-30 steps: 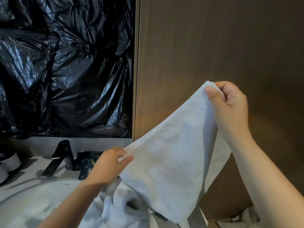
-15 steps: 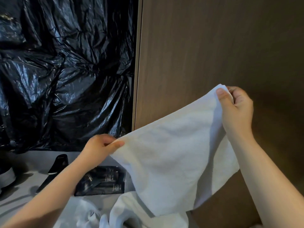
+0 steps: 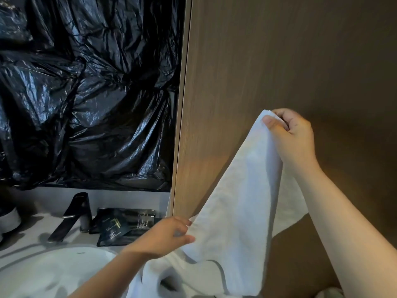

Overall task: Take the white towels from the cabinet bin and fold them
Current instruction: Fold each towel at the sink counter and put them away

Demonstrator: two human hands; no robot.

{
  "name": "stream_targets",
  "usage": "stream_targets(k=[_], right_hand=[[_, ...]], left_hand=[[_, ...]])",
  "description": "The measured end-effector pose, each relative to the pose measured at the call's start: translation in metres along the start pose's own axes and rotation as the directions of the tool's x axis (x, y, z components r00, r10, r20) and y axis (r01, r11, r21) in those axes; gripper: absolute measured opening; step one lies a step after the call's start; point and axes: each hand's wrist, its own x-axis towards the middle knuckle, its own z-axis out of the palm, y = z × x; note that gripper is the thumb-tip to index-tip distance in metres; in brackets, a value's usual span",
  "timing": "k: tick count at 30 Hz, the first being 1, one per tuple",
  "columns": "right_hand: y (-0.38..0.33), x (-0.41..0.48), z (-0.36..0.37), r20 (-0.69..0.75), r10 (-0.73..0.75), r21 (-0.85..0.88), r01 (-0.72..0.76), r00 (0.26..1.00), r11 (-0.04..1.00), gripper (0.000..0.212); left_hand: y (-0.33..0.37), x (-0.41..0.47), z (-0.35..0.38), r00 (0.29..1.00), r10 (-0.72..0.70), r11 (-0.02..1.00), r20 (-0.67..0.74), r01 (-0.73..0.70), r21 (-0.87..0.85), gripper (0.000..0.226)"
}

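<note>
Two hands hold one white towel (image 3: 242, 211) in front of the wooden panel (image 3: 279, 61). Nearest to the camera, below the panel at the bottom edge, more white cloth (image 3: 171, 274) lies in a loose heap. The lower edge of the held towel hangs down to it; I cannot tell if they touch.

The left hand (image 3: 169, 235) is low, near the foot of the panel's left edge. It pinches one corner of the towel between the thumb and the curled fingers. The right hand (image 3: 294, 136) is higher, in front of the panel's middle part, with its fingers clenched round another corner and the thumb pressed on the cloth. Between the two hands the towel is stretched on a slope that rises from left to right, and a second layer hangs behind it under the right forearm.

Left of the panel a white sink (image 3: 64, 265) is set in the pale desk (image 3: 25, 237). Further back, also left of the panel, some black packets (image 3: 124, 224) lie flat on the desk. A black faucet (image 3: 73, 216) stands just beside them and leans over the sink. Farthest, left of the panel, a crumpled black plastic sheet (image 3: 86, 93) covers the wall.
</note>
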Motion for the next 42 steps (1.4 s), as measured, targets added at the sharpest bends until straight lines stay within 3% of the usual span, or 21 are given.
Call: stream_targets(k=[3, 7, 13, 17, 21, 26, 33, 36, 42], right_hand=[[0.002, -0.001, 0.002, -0.003, 0.007, 0.008, -0.007, 1.000, 1.000, 0.012], [0.004, -0.004, 0.002, -0.001, 0.002, -0.003, -0.002, 1.000, 1.000, 0.014], [0.007, -0.004, 0.001, -0.007, 0.002, -0.012, -0.002, 1.000, 1.000, 0.014], [0.009, -0.006, 0.004, -0.010, 0.009, -0.008, -0.009, 1.000, 1.000, 0.013], [0.009, -0.007, 0.002, -0.023, 0.007, -0.005, -0.007, 1.000, 1.000, 0.014], [0.010, -0.009, -0.002, -0.032, 0.034, -0.018, -0.035, 0.999, 0.999, 0.017], [0.012, -0.011, -0.009, -0.050, 0.060, -0.009, -0.060, 0.997, 0.998, 0.015], [0.015, -0.011, -0.013, -0.059, 0.068, -0.006, -0.069, 0.996, 0.998, 0.012], [0.017, -0.008, -0.020, -0.095, 0.054, 0.000, -0.054, 0.994, 0.999, 0.011]], left_hand=[[0.007, 0.003, 0.014, 1.000, -0.020, 1.000, -0.013, 0.020, 0.005, 0.043], [0.010, 0.007, 0.026, 0.978, -0.019, 1.000, -0.208, 0.021, 0.004, 0.026], [0.027, -0.006, 0.046, 0.982, 0.068, 0.990, -0.177, -0.088, -0.109, 0.019], [0.034, -0.003, 0.062, 0.987, 0.059, 0.997, -0.149, -0.066, -0.041, 0.022], [0.028, 0.001, 0.061, 0.969, -0.042, 0.997, -0.245, 0.055, 0.047, 0.032], [0.027, -0.001, 0.062, 0.948, 0.037, 0.995, -0.317, -0.007, 0.097, 0.032], [0.011, -0.001, 0.039, 0.875, -0.131, 0.991, -0.467, 0.118, -0.059, 0.022], [0.005, -0.005, 0.024, 0.854, -0.179, 0.983, -0.489, 0.137, -0.121, 0.029], [0.014, -0.012, -0.021, 0.770, -0.262, 0.959, -0.582, 0.139, -0.248, 0.009]])
